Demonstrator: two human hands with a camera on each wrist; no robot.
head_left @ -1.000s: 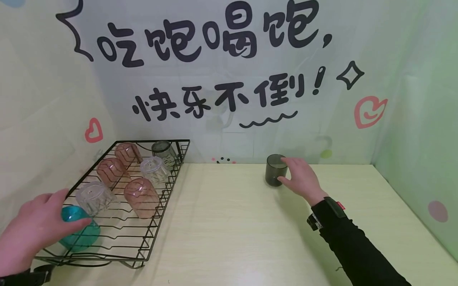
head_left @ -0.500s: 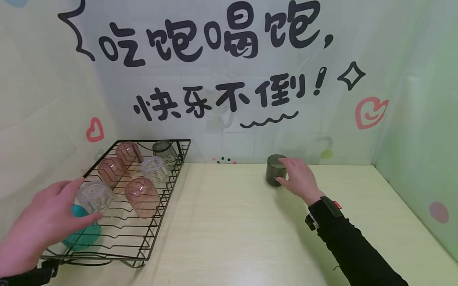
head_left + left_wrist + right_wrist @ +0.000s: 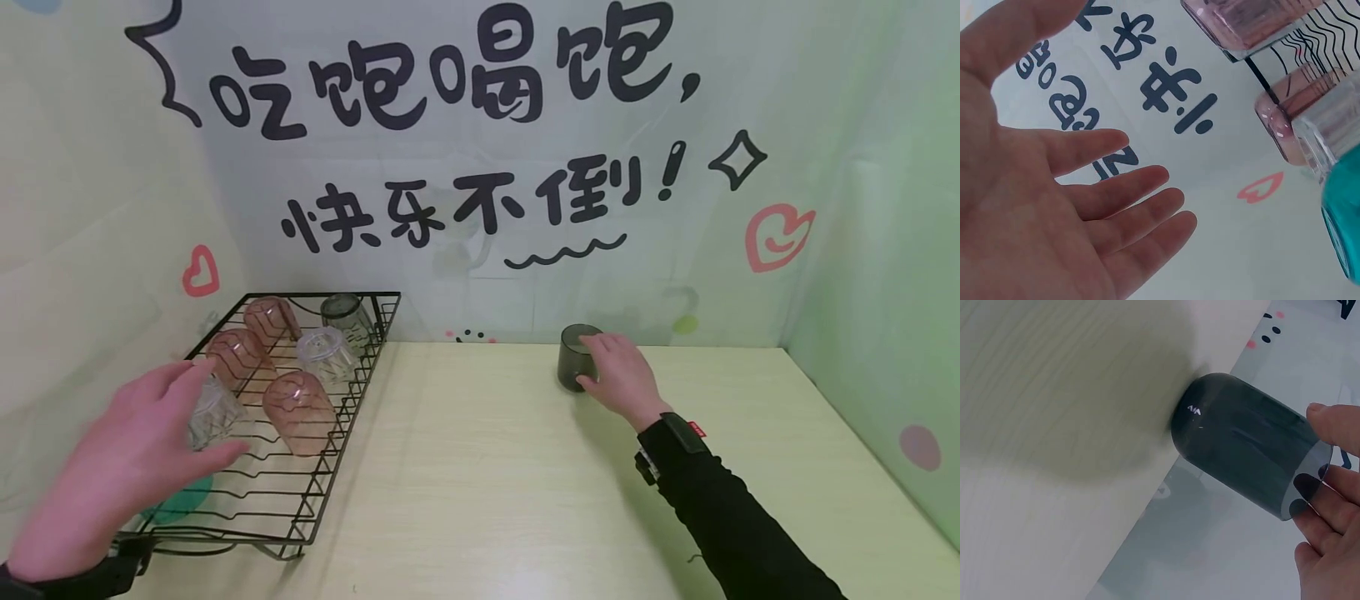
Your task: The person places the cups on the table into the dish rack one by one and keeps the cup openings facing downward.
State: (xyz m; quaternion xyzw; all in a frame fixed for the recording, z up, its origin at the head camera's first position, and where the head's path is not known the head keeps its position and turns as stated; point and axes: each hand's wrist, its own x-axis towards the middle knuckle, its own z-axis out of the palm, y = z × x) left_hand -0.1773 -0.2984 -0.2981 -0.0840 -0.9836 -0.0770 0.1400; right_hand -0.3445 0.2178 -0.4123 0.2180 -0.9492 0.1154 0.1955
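Note:
A smoky grey see-through cup [image 3: 573,367] stands upright on the table near the back wall. My right hand [image 3: 624,379] is around its right side. In the right wrist view the thumb [image 3: 1335,425] lies at one side of the rim, while the fingertips show dark through the wall of the cup [image 3: 1241,440]. My left hand [image 3: 146,454] is over the left part of the black wire rack [image 3: 318,500], thumb and fingers spread, holding nothing. Beneath it are a clear cup [image 3: 213,417] and a teal cup [image 3: 183,500], both partly hidden; the teal cup [image 3: 1342,206] shows more in the left wrist view.
Also in the rack are several pink cups [image 3: 300,412], another clear cup [image 3: 326,354] and a second grey cup [image 3: 348,321]. The rack's raised wire rim runs along its edges. A pale wooden table [image 3: 450,467] extends to its right, with printed cloth walls behind and at both sides.
My left hand has moved right and up over the rack, from the teal cup toward the clear cup. My right hand has edged left, farther round the grey cup, which stays in place.

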